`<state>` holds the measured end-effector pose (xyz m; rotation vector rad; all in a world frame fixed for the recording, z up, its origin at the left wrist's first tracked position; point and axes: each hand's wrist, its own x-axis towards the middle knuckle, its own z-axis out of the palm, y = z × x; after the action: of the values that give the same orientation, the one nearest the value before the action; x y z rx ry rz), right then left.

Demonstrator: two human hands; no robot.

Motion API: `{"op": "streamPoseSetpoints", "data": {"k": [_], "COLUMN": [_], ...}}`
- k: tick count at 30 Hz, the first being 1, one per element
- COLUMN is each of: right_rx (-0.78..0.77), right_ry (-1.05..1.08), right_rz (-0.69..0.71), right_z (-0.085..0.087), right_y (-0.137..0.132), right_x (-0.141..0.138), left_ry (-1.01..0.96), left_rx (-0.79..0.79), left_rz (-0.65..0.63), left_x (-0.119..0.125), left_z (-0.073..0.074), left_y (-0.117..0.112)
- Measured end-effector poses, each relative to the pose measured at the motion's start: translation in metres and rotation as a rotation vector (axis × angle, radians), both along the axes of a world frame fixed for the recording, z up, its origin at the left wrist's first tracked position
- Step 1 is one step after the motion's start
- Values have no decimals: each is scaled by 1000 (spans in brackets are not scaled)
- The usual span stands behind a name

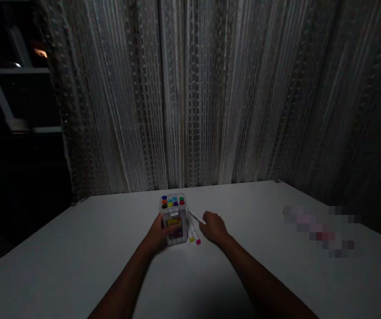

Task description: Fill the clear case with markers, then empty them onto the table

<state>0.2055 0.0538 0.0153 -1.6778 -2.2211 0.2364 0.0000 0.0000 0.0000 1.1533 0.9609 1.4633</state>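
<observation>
A clear plastic marker case point(177, 239) stands upright on the white table, with several coloured marker caps showing at its top. My left hand point(159, 232) is wrapped round the case's left side, its thumb across the dark label on the front. To the right of the case, my right hand point(214, 227) is closed on a white marker point(195, 215), which points up and left toward the case. Two more markers lie beside the case on the table: one with a pink end point(198, 241) and one with a yellow end point(191, 239).
The white table point(110, 248) reaches back to a grey patterned curtain point(190, 97). A blurred-out pinkish object point(319, 230) lies at the table's right. Behind the left side is a dark window point(27, 97).
</observation>
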Motion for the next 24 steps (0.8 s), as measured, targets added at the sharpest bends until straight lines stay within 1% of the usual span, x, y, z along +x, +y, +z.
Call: {"op": "streamPoseSetpoints", "data": {"k": [5,8,10,12,13,15,17,18,19,20,21,23,24], "right_rx": [-34,-38,-34,-19,3,78,120,115,78,52,56,68,113], "right_ry": [70,79,124,230,316,552,815,918,978,980,924,702,578], "right_rz": [13,32,33,25,27,60,128,167,208,255,298,392,411], "right_z": [3,0,-4,-6,-5,4,24,38,55,73,91,128,146], "right_y": [0,0,2,6,8,11,10,7,4,0,-4,-12,-15], "right_x": [0,0,0,1,2,3,5,6,8,9,9,8,5], "left_ry": [6,13,26,34,33,22,13,9,3,-4,-11,-19,-21], "left_rx": [0,-1,-3,0,4,9,10,7,6,8,13,33,44], "left_rz": [-1,8,23,32,31,9,-26,-40,-50,-58,-64,-76,-83], "left_x": [-2,-3,-2,-1,0,1,3,3,4,4,3,3,2], "left_z": [-5,-5,-3,0,1,4,5,6,6,6,6,6,6], "left_y": [4,4,3,2,1,0,0,0,0,0,0,1,1]}}
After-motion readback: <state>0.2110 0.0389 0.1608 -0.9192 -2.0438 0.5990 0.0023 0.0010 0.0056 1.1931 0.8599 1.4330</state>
